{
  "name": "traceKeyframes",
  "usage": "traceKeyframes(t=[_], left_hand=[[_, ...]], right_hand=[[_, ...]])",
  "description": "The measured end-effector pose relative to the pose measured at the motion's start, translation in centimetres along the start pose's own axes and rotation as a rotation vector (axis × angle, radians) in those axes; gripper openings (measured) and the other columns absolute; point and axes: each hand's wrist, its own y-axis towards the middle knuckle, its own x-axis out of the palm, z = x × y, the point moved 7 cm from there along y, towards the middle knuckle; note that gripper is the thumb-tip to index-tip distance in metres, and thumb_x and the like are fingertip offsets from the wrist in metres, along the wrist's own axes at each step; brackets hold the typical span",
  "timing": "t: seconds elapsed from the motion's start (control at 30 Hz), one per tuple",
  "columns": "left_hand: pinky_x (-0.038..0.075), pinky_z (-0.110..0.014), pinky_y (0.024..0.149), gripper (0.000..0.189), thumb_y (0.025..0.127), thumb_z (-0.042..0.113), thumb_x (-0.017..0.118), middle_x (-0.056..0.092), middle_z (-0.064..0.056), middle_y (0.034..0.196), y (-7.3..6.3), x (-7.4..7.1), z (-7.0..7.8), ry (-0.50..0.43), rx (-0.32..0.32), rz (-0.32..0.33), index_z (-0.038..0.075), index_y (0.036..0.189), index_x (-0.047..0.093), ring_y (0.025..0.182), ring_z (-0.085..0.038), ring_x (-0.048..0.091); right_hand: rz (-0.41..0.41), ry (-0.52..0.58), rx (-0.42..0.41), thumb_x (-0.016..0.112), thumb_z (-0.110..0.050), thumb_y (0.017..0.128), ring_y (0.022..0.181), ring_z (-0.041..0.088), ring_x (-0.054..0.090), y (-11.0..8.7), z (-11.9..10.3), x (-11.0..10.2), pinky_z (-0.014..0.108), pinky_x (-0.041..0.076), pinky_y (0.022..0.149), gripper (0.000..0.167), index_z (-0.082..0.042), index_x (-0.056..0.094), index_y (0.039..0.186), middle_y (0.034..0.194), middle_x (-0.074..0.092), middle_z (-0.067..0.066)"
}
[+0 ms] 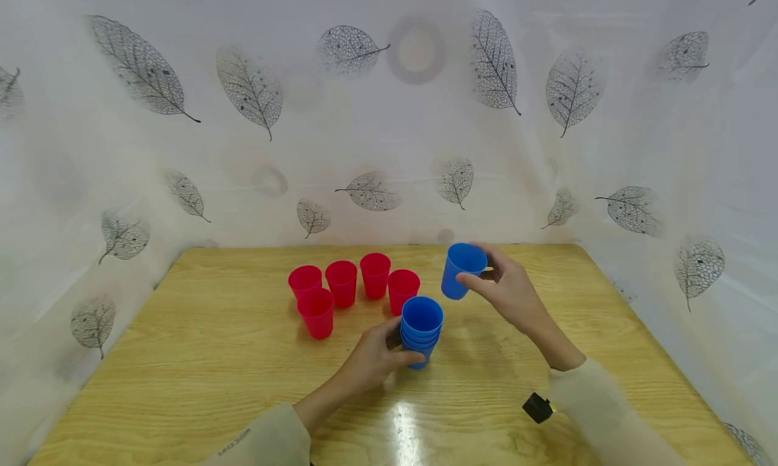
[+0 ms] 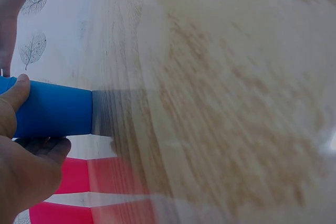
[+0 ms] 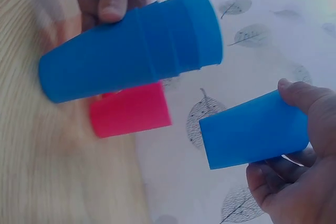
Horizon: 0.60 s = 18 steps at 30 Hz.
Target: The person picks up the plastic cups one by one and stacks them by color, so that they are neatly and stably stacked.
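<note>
In the head view my left hand [image 1: 378,355] grips a stack of several nested blue cups [image 1: 421,325], mouths up, thumb across the near side. The stack's base sits at the tabletop in the left wrist view. To the right, my right hand [image 1: 510,287] holds a single blue cup [image 1: 453,277] upright between thumb and fingers. The right wrist view has this cup above the table, apart from the stack. Several red cups [image 1: 319,317] stand mouth up in a loose group left of the stack; one red cup [image 1: 404,290] is right behind it.
A wooden table [image 1: 213,358] spans the space, backed by a pale leaf-print curtain [image 1: 389,128] on the far side and both flanks. Near the right sleeve lies a small black object [image 1: 537,408].
</note>
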Motion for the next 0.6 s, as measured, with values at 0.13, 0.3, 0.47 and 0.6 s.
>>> traceKeyframes(t=[0.13,0.3,0.47,0.6], left_hand=[[0.049,-0.049,0.108,0.067,0.090,0.019,0.084,0.064,-0.008,0.140,0.0,0.0,0.0,0.002,0.003,0.003,0.009,0.148,0.053,0.131,-0.032,0.059],[0.050,-0.048,0.108,0.067,0.089,0.017,0.083,0.063,-0.009,0.140,0.0,0.0,0.1,-0.007,0.007,0.002,0.008,0.149,0.053,0.131,-0.033,0.059],[0.049,-0.047,0.108,0.066,0.090,0.016,0.082,0.063,-0.011,0.140,-0.1,0.0,0.2,-0.010,0.020,-0.002,0.007,0.149,0.052,0.132,-0.034,0.059],[0.049,-0.048,0.108,0.066,0.091,0.016,0.082,0.063,-0.011,0.141,-0.1,0.0,0.3,-0.011,0.028,-0.006,0.007,0.149,0.052,0.132,-0.034,0.058]], right_hand=[[0.004,-0.011,-0.008,0.072,-0.024,0.100,0.106,0.035,0.068,-0.6,-1.5,-0.8,0.045,0.057,0.092,0.062,-0.008,0.045,0.153,0.137,0.062,0.018],[0.015,-0.013,-0.044,0.072,-0.020,0.100,0.103,0.031,0.067,-1.2,-3.5,-1.4,0.031,0.057,0.088,0.060,-0.008,0.046,0.153,0.136,0.062,0.017],[0.021,0.003,-0.093,0.073,-0.014,0.098,0.102,0.029,0.067,-1.6,-5.0,-1.4,0.026,0.057,0.086,0.058,-0.006,0.049,0.150,0.132,0.064,0.015],[0.022,0.008,-0.145,0.074,-0.009,0.096,0.103,0.028,0.067,-1.8,-6.2,-1.1,0.023,0.056,0.088,0.057,-0.004,0.051,0.149,0.132,0.064,0.015]])
